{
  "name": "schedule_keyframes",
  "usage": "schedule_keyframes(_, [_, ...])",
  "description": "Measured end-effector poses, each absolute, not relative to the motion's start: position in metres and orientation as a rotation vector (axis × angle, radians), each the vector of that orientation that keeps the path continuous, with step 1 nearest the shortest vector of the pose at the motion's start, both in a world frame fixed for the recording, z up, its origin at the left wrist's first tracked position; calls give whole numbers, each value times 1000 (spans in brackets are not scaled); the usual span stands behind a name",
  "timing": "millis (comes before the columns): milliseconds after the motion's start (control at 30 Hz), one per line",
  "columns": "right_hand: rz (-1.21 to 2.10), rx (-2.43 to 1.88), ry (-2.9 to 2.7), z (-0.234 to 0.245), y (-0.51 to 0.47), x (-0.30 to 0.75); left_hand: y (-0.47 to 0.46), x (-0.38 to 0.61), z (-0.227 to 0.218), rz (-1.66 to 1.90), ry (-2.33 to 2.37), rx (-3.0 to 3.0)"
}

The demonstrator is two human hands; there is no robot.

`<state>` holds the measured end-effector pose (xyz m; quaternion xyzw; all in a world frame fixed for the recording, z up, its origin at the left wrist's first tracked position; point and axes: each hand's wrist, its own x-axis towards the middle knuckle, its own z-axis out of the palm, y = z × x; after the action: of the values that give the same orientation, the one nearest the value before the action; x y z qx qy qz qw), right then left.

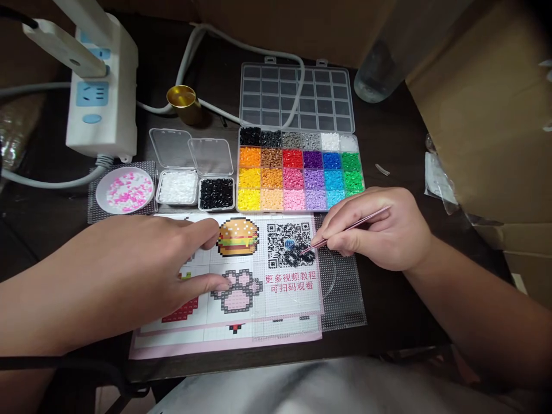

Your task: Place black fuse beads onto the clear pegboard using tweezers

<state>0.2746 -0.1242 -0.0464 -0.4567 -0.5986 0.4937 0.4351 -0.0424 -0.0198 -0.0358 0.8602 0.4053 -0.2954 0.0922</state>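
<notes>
My right hand pinches a pair of pink tweezers. Their tips touch a small cluster of black beads on a clear pegboard, over the QR code of a printed pattern sheet. My left hand rests on the sheet's left part, thumb and forefinger apart, with nothing between them. Beside its fingers are a printed burger and a pink paw print. Whether the tweezers grip a bead is too small to tell.
Behind the sheet stand a sorted bead box with its lid laid back, a box of black beads, a box of white beads and a dish of pink and white beads. A power strip, gold cup and cable surround them.
</notes>
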Motion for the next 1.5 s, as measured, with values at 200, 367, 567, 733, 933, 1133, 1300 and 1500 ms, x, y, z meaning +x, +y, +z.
schedule_keyframes(200, [1222,-1141,-1516,-47,-124,275,-20,-39,-35,-911,1199,2572])
schedule_keyframes(367, [1204,-1088,-1590,-45,-124,274,-20,-37,-33,-909,1194,2599])
schedule_keyframes(567, [1217,-1071,-1659,-45,-122,275,-24,-39,-33,-793,1183,2658])
schedule_keyframes(733, [1229,-1035,-1644,-47,-121,275,-24,-40,-33,-671,1138,2661])
schedule_keyframes(933, [1237,-1072,-1612,-47,-121,274,-24,-35,-31,-732,1168,2621])
schedule_keyframes(1133, [1230,-1060,-1638,-47,-120,274,-24,-34,-28,-805,1187,2593])
schedule_keyframes(1300, [1237,-1064,-1651,-48,-119,275,-24,-34,-27,-784,1186,2577])
schedule_keyframes(1500, [1259,-1103,-1601,-48,-121,275,-24,-34,-28,-772,1148,2622])
